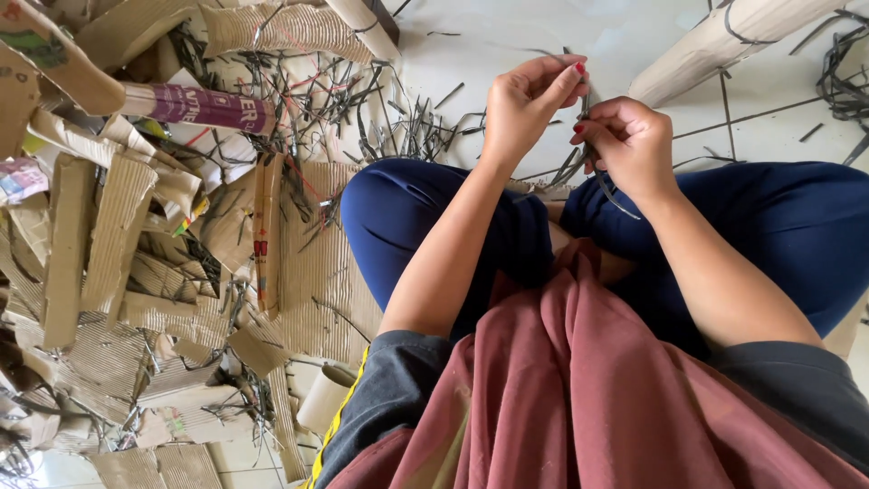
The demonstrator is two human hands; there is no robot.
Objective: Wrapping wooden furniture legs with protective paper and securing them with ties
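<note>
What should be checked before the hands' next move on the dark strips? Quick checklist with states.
1. Left hand pinching the top of the dark strips: ok, fingers closed on them.
2. Right hand gripping the same strips lower down: ok.
3. Strip ends free below the right hand: ok, they hang loose over the blue trousers.
4. How many strips are held: cannot tell, they overlap.
5. More strips close by: ok, a scatter of loose strips lies on the tiled floor.
6. Cardboard pile apart from both hands: ok, it lies off to the person's left.
</note>
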